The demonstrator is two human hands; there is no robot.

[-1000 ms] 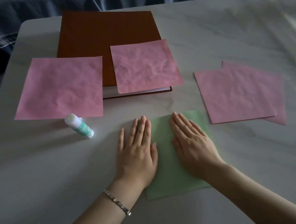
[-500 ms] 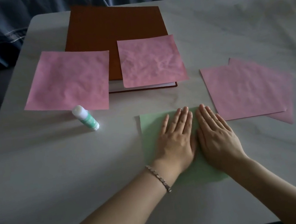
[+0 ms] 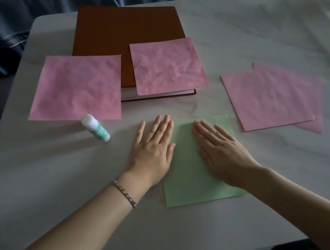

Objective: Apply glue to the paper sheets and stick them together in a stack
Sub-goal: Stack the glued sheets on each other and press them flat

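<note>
Two flat hands press one green sheet near the middle of the table's near edge.

My left hand (image 3: 152, 147) lies straight-fingered across the left edge of the green sheet (image 3: 189, 176), partly on the bare table (image 3: 43, 193); my right hand (image 3: 219, 149) rests palm-down on its right half; neither holds anything. I judge the paper light, limp and quick to slide or crease, best lifted by a corner pinch. The glue stick (image 3: 95, 128) stands toward the left edge, untouched. Farther back lie one pink sheet (image 3: 75, 88) toward the left edge, a second pink sheet (image 3: 168, 65) on a brown book (image 3: 126, 31) near the far edge, and an overlapped pink pair (image 3: 269, 98) toward the right edge. The table is pale, marbled and smooth-looking; blue cloth (image 3: 0, 31) hangs behind it, in dim light.
</note>
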